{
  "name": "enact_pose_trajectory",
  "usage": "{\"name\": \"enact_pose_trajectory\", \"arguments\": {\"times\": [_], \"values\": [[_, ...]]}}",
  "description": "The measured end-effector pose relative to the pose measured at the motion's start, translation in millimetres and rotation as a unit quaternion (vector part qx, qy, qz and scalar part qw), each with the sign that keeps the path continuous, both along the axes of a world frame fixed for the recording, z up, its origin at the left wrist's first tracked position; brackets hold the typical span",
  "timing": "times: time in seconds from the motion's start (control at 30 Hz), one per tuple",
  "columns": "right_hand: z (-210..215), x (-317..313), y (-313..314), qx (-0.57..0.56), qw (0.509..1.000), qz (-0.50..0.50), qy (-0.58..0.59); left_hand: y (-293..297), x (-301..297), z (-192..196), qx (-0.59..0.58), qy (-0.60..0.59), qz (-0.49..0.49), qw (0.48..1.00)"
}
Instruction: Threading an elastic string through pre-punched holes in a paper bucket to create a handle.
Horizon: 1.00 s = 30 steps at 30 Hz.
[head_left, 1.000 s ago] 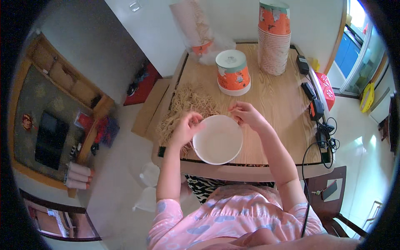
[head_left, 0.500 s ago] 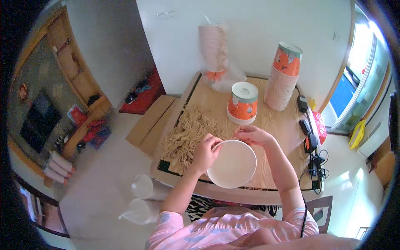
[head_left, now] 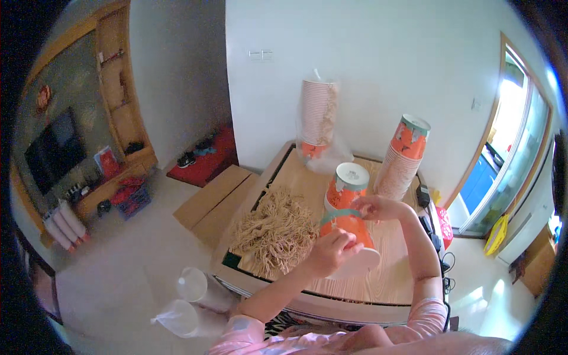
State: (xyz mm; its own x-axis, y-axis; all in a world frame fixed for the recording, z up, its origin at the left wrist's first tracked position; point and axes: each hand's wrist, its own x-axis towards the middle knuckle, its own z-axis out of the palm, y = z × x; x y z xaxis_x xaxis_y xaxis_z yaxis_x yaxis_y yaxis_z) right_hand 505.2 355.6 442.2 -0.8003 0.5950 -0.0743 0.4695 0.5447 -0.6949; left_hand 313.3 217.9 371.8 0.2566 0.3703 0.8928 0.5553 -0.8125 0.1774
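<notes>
An orange paper bucket with a green band and white rim lies tilted over the table's front part, its mouth toward me and the lower right. My left hand is closed against its near side, the fingers curled and pinched. A short pale bit of cord shows just above those fingers. At the bucket's green-banded end, my right hand has its fingers bent onto the edge. Directly behind stands another bucket, upside down. A heap of beige cords lies left of my hands.
A tall stack of upturned buckets stands at the back right, and a bagged stack at the back left. Black adapters line the table's right edge. A cardboard box and clear-bagged white items are left of the table.
The held bucket has turned from its open mouth facing up to lying tilted, its orange side now showing. My right hand has moved to its banded end. The whole view has shifted upward.
</notes>
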Motion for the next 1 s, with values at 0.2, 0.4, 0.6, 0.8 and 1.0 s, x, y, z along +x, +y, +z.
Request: {"name": "enact_pose_trajectory", "arguments": {"times": [0.2,0.4,0.6,0.8,1.0], "values": [[9.7,29.8,37.3,-0.064,0.997,-0.039,0.007,4.7,-11.7,-17.7,0.042,-0.019,0.042,0.998],[43.5,56.5,43.7,0.047,0.974,-0.147,0.168,45.0,-3.2,-90.5,-0.062,-0.265,0.109,0.956],[68.0,73.9,58.5,0.212,0.956,-0.165,0.121,121.1,66.3,-197.8,-0.233,-0.146,0.096,0.957],[121.7,115.2,71.1,0.36,0.892,-0.237,0.138,160.3,101.7,-218.5,-0.295,0.03,0.179,0.938],[175.8,156.3,94.5,0.567,0.746,-0.336,0.092,167.4,103.0,-202.2,-0.288,0.052,0.207,0.933]]}}
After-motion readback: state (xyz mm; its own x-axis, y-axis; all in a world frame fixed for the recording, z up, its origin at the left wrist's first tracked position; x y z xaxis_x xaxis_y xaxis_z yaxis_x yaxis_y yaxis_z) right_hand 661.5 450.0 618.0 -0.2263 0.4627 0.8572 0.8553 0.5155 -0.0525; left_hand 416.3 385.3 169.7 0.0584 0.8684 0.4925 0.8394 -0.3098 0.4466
